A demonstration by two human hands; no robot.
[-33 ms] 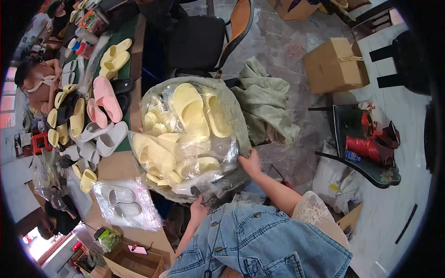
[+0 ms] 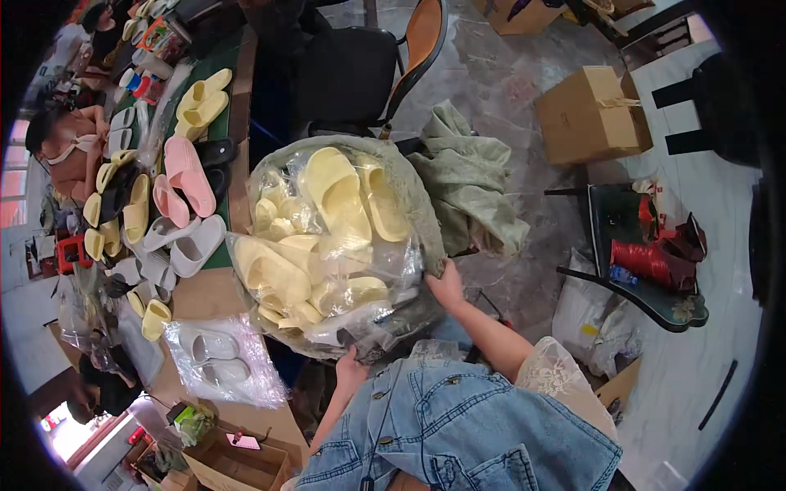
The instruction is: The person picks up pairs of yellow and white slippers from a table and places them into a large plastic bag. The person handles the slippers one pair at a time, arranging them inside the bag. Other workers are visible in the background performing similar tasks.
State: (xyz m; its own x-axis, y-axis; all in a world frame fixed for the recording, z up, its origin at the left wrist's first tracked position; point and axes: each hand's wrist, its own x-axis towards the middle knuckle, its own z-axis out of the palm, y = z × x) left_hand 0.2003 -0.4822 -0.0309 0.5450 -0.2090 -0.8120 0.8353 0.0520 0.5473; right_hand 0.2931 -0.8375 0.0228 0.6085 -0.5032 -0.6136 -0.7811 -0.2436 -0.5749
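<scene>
A large grey-green woven sack (image 2: 426, 209) stands with its mouth wide and rolled back in front of me. Inside it lie several pale yellow slippers (image 2: 332, 184) in clear plastic bags (image 2: 368, 270). My right hand (image 2: 444, 286) grips the sack's rim at its near right side, fingers curled over the edge. My left hand (image 2: 352, 370) is closed on the near rim, close to my body; its fingertips are partly hidden by the fabric. The sack's lower part is hidden beneath its rim.
Left, a table (image 2: 237, 90) bears pink slippers (image 2: 190, 176), grey slippers (image 2: 199, 245) and more yellow ones. A bagged grey pair (image 2: 217, 358) lies nearer. A black chair (image 2: 344, 78) stands beyond the sack, crumpled green cloth (image 2: 471, 176) beside it, a cardboard box (image 2: 589, 119) farther right. People sit at left.
My right hand has shifted very slightly to the right with the sack's rim. The left hand and the slippers look the same.
</scene>
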